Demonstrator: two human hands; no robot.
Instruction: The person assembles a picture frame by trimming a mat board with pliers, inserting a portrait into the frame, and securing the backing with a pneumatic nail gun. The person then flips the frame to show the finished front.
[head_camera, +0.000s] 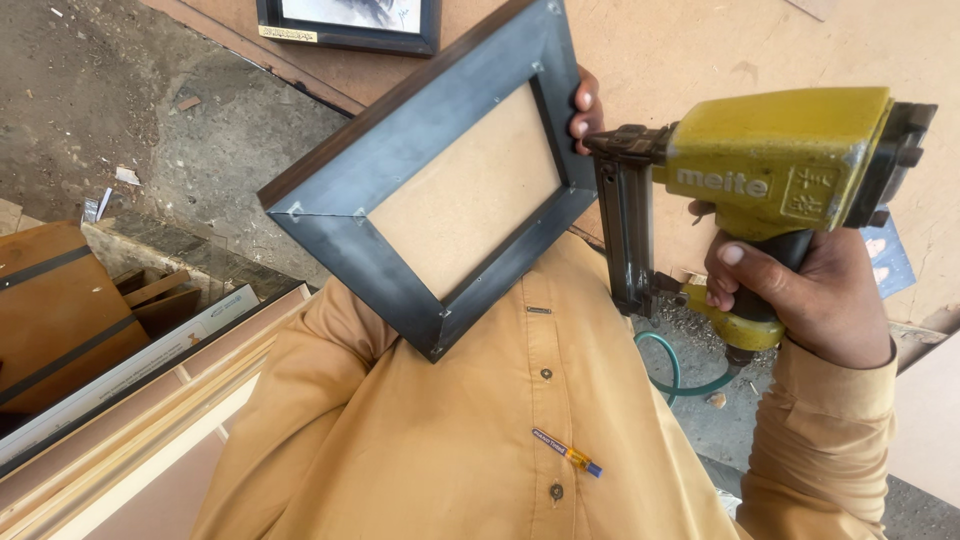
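Where the frame sits: held up in front of the mustard shirt (430, 430), the dark picture frame (440, 180) is tilted, its back facing the camera, with a tan backing board (465, 205) filling its opening.
Left hand: mostly hidden behind the frame; only the fingertips (585, 110) curl over the frame's right edge, so the left hand (585, 115) is closed on the frame.
Right hand: to the right of the frame, the right hand (800, 295) is wrapped tight around the grip of the yellow nail gun (770, 165).
Nail gun: just right of the frame, its metal nose (610, 145) close beside the frame's right edge; whether they touch I cannot tell. Its long magazine (630, 240) hangs downward.
Hose: below the nail gun and right of the frame, a green hose (680, 375) loops away from the handle base.
Pen: below the frame, a small pen (567, 452) lies against the shirt near the buttons.
Second frame: above the held frame, another dark framed picture (350, 25) lies on brown board (700, 40).
Wood strips: left and below the frame, pale wooden strips (140, 420) lie side by side.
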